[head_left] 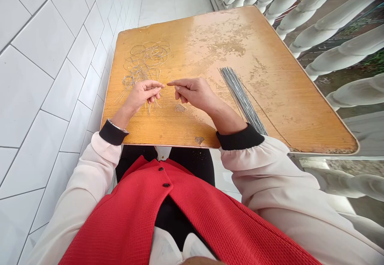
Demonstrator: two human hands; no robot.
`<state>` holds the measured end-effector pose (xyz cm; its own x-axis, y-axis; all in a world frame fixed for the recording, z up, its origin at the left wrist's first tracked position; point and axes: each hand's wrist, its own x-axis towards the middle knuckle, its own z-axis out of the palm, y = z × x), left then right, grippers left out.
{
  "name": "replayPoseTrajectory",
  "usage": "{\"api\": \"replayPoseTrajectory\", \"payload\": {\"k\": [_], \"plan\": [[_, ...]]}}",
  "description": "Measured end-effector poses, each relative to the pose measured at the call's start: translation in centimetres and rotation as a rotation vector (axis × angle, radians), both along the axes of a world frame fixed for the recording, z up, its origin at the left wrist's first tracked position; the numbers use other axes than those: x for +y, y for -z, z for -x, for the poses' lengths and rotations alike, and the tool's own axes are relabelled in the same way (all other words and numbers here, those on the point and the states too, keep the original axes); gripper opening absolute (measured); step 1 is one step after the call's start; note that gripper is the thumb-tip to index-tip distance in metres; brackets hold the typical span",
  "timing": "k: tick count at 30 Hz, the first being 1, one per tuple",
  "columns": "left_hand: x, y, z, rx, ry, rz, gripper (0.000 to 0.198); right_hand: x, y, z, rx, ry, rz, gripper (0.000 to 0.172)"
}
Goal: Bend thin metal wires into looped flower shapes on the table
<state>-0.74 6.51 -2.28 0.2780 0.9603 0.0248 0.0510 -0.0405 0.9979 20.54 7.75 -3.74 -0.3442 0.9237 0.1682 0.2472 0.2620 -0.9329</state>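
My left hand [143,94] hovers over the worn wooden table [270,109] with thumb and forefinger pinched together, fingers curled. My right hand [192,92] faces it a few centimetres away, also pinched at the fingertips. A thin wire seems to run between the two pinches, too fine to see clearly. Beneath and behind my left hand lies a heap of bent wire loops and rings [147,59], with some short wire pieces by the palm. To the right of my right wrist lies a bundle of straight grey wires [240,97], running diagonally toward my right sleeve.
A white tiled wall runs along the table's left edge. White balusters of a railing stand to the right and behind the table. The table's near edge is chipped, and my lap in a red vest sits just below it.
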Motion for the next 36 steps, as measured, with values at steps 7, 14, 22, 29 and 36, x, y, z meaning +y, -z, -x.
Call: {"api": "replayPoseTrajectory", "payload": {"k": [7,14,22,29,36], "plan": [[0.1,0.0,0.2,0.023,-0.022,-0.044,0.012,-0.7,-0.6,0.2,-0.199,0.012,-0.048,0.039],[-0.1,-0.1,0.3,0.085,-0.032,-0.058,0.020,-0.8,-0.4,-0.1,-0.299,0.013,-0.147,0.039],[-0.4,-0.5,0.0,0.135,-0.027,-0.069,0.018,-0.6,-0.3,0.1,-0.321,0.001,-0.140,0.038],[0.0,0.1,0.0,0.131,-0.023,-0.091,0.018,0.0,0.4,0.1,-0.311,0.083,-0.149,0.034],[0.1,0.4,0.0,0.119,-0.007,-0.084,0.017,0.1,0.1,0.2,-0.216,0.090,-0.140,0.025]]}}
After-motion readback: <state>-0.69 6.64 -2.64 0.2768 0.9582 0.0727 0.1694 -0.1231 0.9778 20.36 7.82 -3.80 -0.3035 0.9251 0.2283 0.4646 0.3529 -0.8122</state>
